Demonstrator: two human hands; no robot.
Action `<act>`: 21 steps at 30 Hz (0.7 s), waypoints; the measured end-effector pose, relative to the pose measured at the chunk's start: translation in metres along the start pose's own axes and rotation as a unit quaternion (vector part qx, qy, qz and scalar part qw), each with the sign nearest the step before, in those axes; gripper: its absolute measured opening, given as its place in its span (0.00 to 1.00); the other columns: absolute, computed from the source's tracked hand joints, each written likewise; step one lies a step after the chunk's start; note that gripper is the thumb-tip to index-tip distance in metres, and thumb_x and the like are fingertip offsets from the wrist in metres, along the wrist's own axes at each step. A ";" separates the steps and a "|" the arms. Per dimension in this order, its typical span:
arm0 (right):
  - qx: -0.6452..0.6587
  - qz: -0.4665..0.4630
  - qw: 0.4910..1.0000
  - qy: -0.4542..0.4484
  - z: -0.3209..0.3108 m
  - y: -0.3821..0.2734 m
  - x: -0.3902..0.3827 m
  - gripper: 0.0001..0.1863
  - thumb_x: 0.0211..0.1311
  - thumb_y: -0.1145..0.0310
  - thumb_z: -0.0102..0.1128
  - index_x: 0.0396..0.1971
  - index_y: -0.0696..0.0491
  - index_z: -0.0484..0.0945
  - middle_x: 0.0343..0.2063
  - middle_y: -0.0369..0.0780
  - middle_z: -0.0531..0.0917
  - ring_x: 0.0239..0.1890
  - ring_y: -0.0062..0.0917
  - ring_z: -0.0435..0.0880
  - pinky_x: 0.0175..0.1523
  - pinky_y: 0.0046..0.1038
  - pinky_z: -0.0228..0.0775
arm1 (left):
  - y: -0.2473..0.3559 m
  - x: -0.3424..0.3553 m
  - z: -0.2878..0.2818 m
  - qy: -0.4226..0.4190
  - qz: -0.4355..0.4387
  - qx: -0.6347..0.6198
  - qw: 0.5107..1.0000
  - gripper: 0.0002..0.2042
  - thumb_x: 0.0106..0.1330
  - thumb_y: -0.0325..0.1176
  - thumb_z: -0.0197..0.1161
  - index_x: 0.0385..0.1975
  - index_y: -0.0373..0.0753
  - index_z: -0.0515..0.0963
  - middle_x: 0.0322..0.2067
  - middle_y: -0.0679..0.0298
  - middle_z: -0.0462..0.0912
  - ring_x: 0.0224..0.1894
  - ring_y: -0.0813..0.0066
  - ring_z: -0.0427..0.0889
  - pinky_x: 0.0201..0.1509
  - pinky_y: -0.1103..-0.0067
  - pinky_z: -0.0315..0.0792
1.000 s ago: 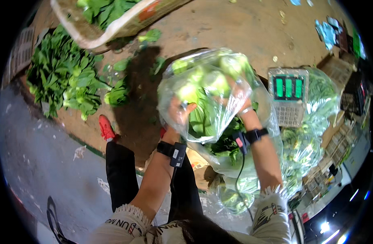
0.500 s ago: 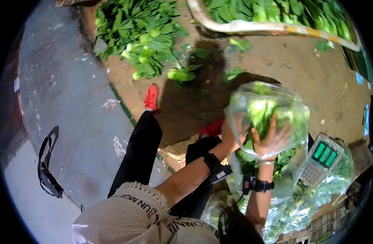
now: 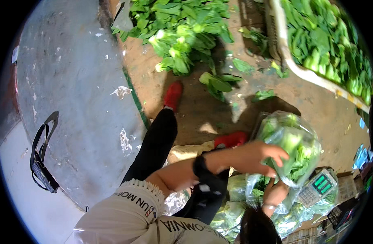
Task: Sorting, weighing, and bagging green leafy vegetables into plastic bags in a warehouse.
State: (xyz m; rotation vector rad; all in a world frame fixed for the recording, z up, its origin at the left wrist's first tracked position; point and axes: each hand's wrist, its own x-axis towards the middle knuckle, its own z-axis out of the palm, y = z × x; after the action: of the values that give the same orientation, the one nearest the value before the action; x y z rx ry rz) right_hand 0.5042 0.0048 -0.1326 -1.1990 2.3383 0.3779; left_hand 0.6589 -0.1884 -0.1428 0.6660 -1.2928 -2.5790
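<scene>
The left forearm [image 3: 170,174] crosses toward the right hand [image 3: 276,192]. The left hand [image 3: 264,156] is just ahead of the right hand, fingers [image 3: 278,152] parted and bent (blurred). Behind the right hand shows the right wrist [image 3: 269,207], then dark hair [image 3: 253,225].

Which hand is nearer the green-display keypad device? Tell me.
Right. The right hand is just left of the keypad device; the left hand is farther up and left, by the clear bag.

Blk strapped device [image 3: 43,175] on gry flr [image 3: 81,138]; blue scraps [image 3: 361,157], R
</scene>
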 end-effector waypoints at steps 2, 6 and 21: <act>0.107 -0.112 0.985 -0.080 0.001 -0.045 -0.019 0.04 0.43 0.71 0.60 0.20 0.54 0.78 0.21 0.42 0.79 0.28 0.36 0.77 0.35 0.33 0.70 | -0.019 -0.028 -0.069 0.050 -0.019 -0.097 0.994 0.19 0.57 0.32 0.59 0.48 0.32 0.68 0.39 0.57 0.78 0.39 0.67 0.79 0.43 0.76 0.71; 0.220 -0.364 0.903 -0.063 0.097 -0.231 0.047 0.10 0.45 0.69 0.61 0.28 0.56 0.75 0.31 0.45 0.75 0.35 0.39 0.75 0.41 0.33 0.69 | -0.097 -0.125 -0.210 0.478 -0.162 -0.132 0.853 0.12 0.60 0.31 0.52 0.42 0.34 0.70 0.31 0.57 0.78 0.32 0.73 0.77 0.37 0.79 0.71; 0.159 -0.399 0.852 -0.300 0.133 -0.434 0.103 0.29 0.44 0.49 0.61 0.44 0.53 0.72 0.33 0.52 0.78 0.37 0.44 0.77 0.43 0.37 0.68 | -0.126 -0.217 -0.309 0.477 -0.194 -0.106 0.851 0.28 0.50 0.41 0.66 0.49 0.33 0.67 0.39 0.62 0.76 0.40 0.73 0.74 0.43 0.78 0.69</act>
State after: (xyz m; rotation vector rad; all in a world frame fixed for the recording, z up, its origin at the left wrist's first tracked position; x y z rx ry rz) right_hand 0.8461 -0.2568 -0.3108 -1.4802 1.1723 0.0404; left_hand 0.9993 -0.2563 -0.3369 1.9615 -0.5551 -2.0080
